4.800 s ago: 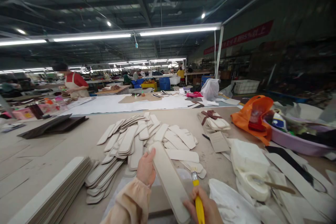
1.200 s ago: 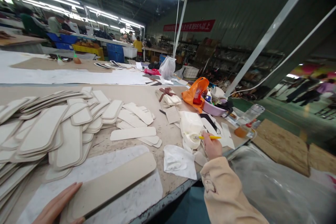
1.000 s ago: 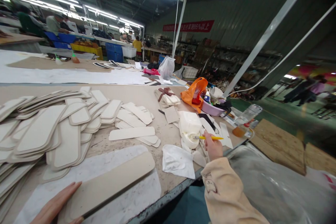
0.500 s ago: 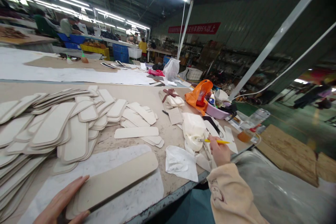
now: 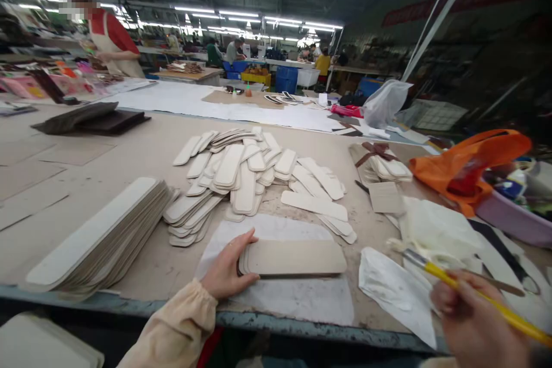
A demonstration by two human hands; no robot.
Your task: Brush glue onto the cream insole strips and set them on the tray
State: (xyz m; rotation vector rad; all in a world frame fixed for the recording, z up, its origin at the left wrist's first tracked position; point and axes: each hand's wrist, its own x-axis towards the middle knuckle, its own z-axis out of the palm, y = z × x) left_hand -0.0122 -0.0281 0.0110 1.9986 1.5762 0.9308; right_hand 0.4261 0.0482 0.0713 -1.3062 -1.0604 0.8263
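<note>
My left hand (image 5: 230,267) grips the left end of a small stack of beige rounded strips (image 5: 297,257), thumb in front and fingers behind. The stack lies on a white sheet (image 5: 302,307) near the table's front edge. At the lower right, my right hand (image 5: 478,316) is closed around a yellow-handled brush (image 5: 440,273) with a metal collar. The brush points left, its tip near a white plastic-covered container (image 5: 435,224) and above a crumpled white sheet (image 5: 388,276). Motion blurs this hand a little.
Loose pale strips (image 5: 244,184) lie heaped behind the stack. A tall leaning pile of strips (image 5: 103,230) stands left. An orange bag (image 5: 470,167) and a lilac basin (image 5: 513,213) sit right. A person in a red top (image 5: 114,34) stands across the tables.
My right hand has drawn the brush back from the white container, toward me. The view has swung left, showing more of the table. My left hand remains at the stack's left end.
</note>
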